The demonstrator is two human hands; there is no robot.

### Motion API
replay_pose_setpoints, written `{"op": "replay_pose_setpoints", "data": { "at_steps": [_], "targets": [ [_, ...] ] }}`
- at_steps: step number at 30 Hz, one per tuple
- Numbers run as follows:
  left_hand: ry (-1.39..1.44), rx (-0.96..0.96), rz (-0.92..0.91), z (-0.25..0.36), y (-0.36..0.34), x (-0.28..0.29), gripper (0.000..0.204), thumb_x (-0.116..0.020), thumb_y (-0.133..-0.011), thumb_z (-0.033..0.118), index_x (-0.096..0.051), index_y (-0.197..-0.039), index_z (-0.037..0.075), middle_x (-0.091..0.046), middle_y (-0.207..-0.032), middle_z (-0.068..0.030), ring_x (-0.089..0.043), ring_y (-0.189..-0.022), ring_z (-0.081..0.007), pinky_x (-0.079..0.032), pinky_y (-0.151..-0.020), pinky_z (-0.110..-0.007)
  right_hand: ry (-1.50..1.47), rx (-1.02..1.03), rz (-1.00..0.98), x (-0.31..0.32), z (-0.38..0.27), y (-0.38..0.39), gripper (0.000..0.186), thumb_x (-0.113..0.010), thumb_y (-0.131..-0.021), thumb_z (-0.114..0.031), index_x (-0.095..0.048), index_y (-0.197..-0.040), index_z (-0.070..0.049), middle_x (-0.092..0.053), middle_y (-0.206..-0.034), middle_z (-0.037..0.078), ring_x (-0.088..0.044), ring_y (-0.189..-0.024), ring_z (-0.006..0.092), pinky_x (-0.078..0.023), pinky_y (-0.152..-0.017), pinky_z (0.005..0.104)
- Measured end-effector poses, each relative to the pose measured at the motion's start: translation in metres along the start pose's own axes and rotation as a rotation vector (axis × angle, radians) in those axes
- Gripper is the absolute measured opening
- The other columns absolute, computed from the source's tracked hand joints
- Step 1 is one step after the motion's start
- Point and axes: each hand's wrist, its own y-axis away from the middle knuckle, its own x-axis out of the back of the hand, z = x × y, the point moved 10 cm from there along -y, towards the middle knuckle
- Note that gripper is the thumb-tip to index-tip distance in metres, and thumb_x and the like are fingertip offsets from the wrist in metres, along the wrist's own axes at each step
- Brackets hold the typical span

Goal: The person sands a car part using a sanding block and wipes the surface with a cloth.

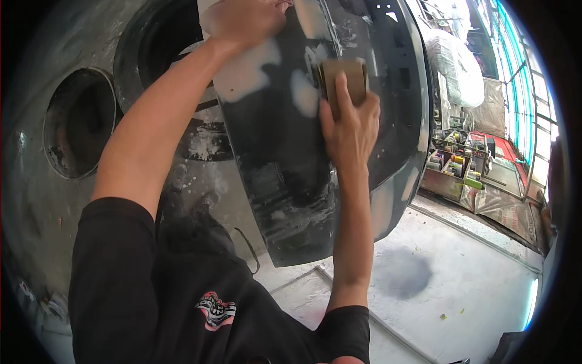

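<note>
A dark car body panel point(254, 139) with pale sanded patches and whitish dust smears lies in front of me. My right hand point(354, 127) grips a brownish sanding block point(345, 76), the index finger stretched along its top and the thumb at its left side. The block rests flat on the panel, right of a pale patch point(303, 94). Farther up and to the left, my left hand point(245, 21) is at the panel's far left part. That hand is blurred and partly cut off by the upper edge, so its finger pose is unclear.
Left of the panel, a round dark tub point(80, 123) stands on the grey floor beside a larger dark ring-shaped object point(124, 51). On the right, a wooden rack point(445, 182) holds several cans and bottles, near a plastic-wrapped bulky object point(458, 67). The whitish floor point(473, 267) has a dark stain.
</note>
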Motion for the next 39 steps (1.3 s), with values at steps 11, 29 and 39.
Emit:
{"op": "replay_pose_setpoints", "data": {
  "at_steps": [11,29,39],
  "targets": [
    [-0.039,0.002,0.021,-0.001,0.001,0.000,0.020,-0.070,-0.096,0.027,-0.080,-0.109,0.017,-0.071,-0.126,-0.0084,-0.061,-0.122,-0.0339,-0.049,-0.103,-0.051,0.012,0.015,0.017,0.001,0.005,0.007,0.060,-0.080,-0.089,-0.035,-0.065,-0.146,-0.021,-0.054,-0.117,0.024,-0.060,-0.109,0.0449,-0.052,-0.089,0.0531],
    [-0.017,0.054,-0.060,-0.014,0.005,0.002,0.021,-0.068,-0.098,0.027,-0.080,-0.111,0.016,-0.071,-0.125,-0.0099,-0.061,-0.121,-0.0348,-0.048,-0.104,-0.051,-0.013,0.088,0.058,-0.003,0.006,0.010,0.065,-0.084,-0.085,-0.031,-0.065,-0.146,-0.022,-0.055,-0.121,0.025,-0.060,-0.107,0.0446,-0.052,-0.088,0.0540],
    [0.020,0.073,-0.079,-0.022,0.006,-0.001,0.020,-0.069,-0.096,0.026,-0.080,-0.108,0.015,-0.073,-0.125,-0.0104,-0.062,-0.121,-0.0352,-0.048,-0.104,-0.052,0.048,0.035,-0.052,-0.007,-0.015,-0.014,0.060,-0.081,-0.090,-0.035,-0.065,-0.147,-0.024,-0.054,-0.125,0.028,-0.061,-0.113,0.0459,-0.052,-0.094,0.0535]
  ]
}}
